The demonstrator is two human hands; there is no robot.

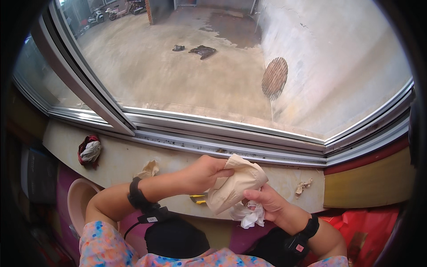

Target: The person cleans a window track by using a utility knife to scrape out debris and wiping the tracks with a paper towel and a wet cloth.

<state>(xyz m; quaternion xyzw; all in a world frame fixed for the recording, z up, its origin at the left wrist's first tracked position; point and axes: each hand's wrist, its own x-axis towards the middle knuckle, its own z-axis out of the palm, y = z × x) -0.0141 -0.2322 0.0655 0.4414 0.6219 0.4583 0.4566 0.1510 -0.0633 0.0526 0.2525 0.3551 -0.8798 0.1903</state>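
My left hand (211,170) grips the upper left part of a roll of beige tissue paper (238,185) between thumb and fingers. On the roll's lower right side, my right hand (267,202) holds it, with a crumpled white tissue (248,215) bunched beneath the fingers. Both hands are above the front edge of a pale windowsill (173,180). A yellow and black utility knife (199,199) lies on the sill, partly hidden behind the roll.
Crumpled beige paper (149,169) and a red and white cloth bundle (90,151) lie on the sill to the left; another crumpled scrap (303,187) lies right. The sliding window's frame (227,128) runs behind. A pink basin (78,200) stands lower left, a red bag (370,230) lower right.
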